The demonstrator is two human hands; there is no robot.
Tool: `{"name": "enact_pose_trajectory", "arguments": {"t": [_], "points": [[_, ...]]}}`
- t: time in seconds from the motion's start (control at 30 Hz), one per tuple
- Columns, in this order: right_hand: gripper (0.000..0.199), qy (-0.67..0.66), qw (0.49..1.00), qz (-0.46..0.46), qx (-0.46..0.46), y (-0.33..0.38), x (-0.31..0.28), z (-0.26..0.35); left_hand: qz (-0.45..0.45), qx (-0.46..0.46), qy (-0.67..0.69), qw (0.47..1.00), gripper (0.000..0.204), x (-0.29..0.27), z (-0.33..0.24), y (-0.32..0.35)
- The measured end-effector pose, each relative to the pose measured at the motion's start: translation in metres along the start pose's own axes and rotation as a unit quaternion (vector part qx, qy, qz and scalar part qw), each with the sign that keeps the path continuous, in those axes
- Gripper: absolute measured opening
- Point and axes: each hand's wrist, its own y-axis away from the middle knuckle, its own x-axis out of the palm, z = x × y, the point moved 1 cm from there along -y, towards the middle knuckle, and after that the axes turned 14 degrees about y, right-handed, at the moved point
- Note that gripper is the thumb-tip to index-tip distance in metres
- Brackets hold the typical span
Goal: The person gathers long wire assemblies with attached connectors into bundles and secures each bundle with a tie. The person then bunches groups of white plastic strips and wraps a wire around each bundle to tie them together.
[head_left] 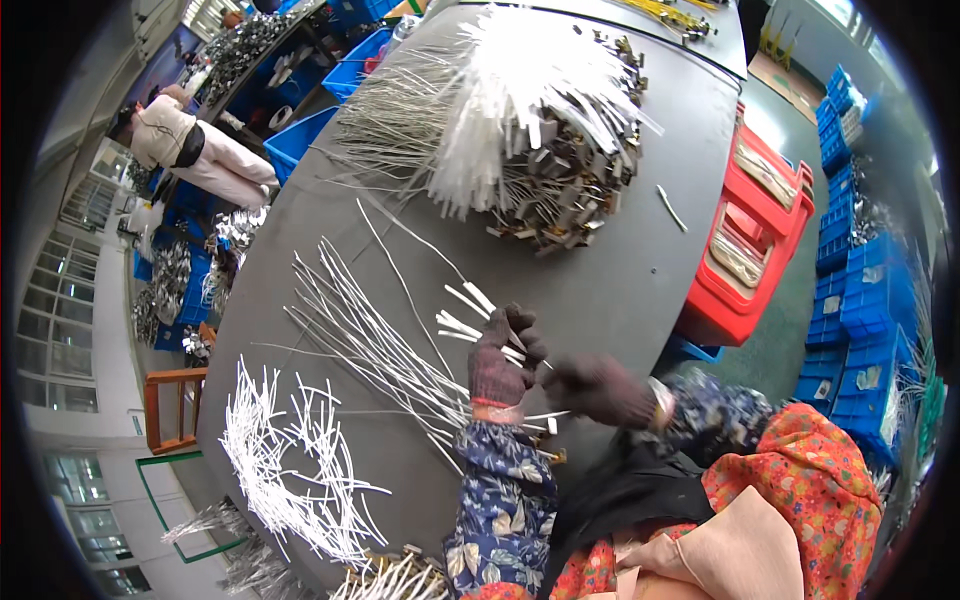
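Note:
My left hand [503, 362], in a dark knitted glove, is closed around several short white tubes [462, 322] whose ends stick out past the fingers. To its right, my right hand [603, 388], gloved alike, is smeared by motion, and its fingers do not read clearly. A loose bundle of long white wires [375, 350] lies on the grey table left of my left hand, its near ends running toward my sleeve. Farther up the table stands a large heap of white sleeves [500, 90] with small metal pieces [570, 185] and thin wires [385, 120] spreading left.
Curved white strands [260, 460] lie in a pile at the table's near left. One white tube [672, 208] rests near the right edge. Beside that edge stands a red bin [720, 290]. Blue crates [865, 310] are stacked at right. Another person [165, 135] stands at far left.

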Motion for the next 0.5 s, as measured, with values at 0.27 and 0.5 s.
{"name": "enact_pose_trajectory", "arguments": {"t": [0.27,0.5], "points": [[0.028,-0.157,0.875,0.07,0.453,0.263,-0.074,-0.113,0.054,0.115,0.035,0.991,0.025,-0.026,0.04,-0.012],[0.036,-0.11,0.839,0.03,0.533,0.341,-0.084,-0.139,0.1,0.342,-0.012,0.934,0.028,0.01,-0.048,0.032]]}}
